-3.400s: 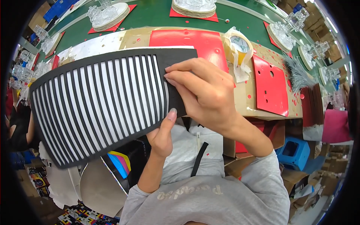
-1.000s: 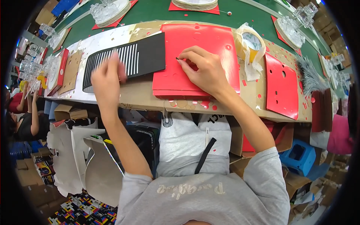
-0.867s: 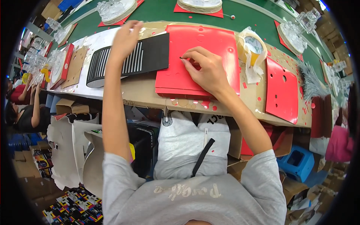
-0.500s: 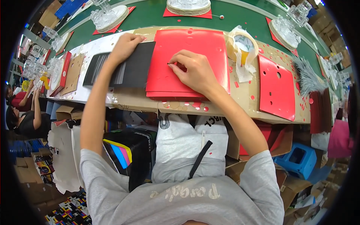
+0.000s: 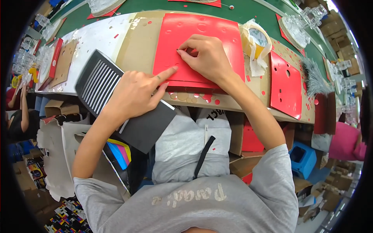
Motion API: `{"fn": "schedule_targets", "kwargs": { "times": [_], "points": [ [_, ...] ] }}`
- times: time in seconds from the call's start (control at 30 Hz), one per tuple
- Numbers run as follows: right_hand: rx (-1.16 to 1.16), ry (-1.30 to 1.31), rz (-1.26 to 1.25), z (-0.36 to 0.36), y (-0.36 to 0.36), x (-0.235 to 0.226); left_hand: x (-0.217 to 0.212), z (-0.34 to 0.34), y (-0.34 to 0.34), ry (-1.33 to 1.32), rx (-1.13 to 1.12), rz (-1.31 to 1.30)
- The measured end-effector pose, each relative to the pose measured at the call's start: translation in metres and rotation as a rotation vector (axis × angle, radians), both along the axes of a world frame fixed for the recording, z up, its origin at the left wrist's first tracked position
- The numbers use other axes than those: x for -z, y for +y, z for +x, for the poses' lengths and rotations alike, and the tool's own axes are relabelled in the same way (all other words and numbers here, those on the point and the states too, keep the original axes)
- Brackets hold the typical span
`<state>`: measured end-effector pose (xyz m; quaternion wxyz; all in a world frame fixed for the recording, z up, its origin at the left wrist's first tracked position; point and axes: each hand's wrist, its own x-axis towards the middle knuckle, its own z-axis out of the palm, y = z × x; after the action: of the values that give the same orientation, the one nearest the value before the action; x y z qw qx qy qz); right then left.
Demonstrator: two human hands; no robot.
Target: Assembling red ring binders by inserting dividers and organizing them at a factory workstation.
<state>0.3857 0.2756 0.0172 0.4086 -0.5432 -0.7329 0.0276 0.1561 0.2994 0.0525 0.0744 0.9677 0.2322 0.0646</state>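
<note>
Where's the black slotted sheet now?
In the head view, the black slotted sheet is left of centre, partly under the left hand, reaching past the front of the table, near the red sheets.

The red sheets point(image 5: 198, 30) look glossy, smooth; the slatted black panel point(image 5: 145, 132) matt, possibly foam.

Cardboard-topped table point(image 5: 140, 42) before you: stacked red sheets point(image 5: 186, 29) at centre; to your right, a tape roll point(image 5: 258, 37) and a punched red sheet point(image 5: 285, 87); to your left, a white covering point(image 5: 101, 33) and a punched brown board point(image 5: 65, 64); small red discs point(image 5: 263, 93) lie scattered.
</note>
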Motion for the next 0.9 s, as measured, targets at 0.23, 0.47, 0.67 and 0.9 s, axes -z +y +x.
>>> {"fn": "schedule_targets", "kwargs": {
  "times": [0.23, 0.47, 0.67, 0.9],
  "points": [
    [0.037, 0.050, 0.068, -0.007, -0.002, 0.007, 0.012, 0.002, 0.001, -0.117, -0.060, 0.044],
    [0.049, -0.065, 0.006, -0.012, -0.002, -0.008, 0.026, 0.004, -0.007, -0.223, -0.094, 0.183],
    [0.073, -0.311, 0.028, -0.026, -0.003, -0.014, 0.029, 0.000, -0.003, -0.248, -0.080, 0.170],
    [0.017, -0.403, -0.019, -0.028, -0.014, -0.019, 0.030, -0.001, -0.003, -0.256, -0.059, 0.192]
  ]
}}
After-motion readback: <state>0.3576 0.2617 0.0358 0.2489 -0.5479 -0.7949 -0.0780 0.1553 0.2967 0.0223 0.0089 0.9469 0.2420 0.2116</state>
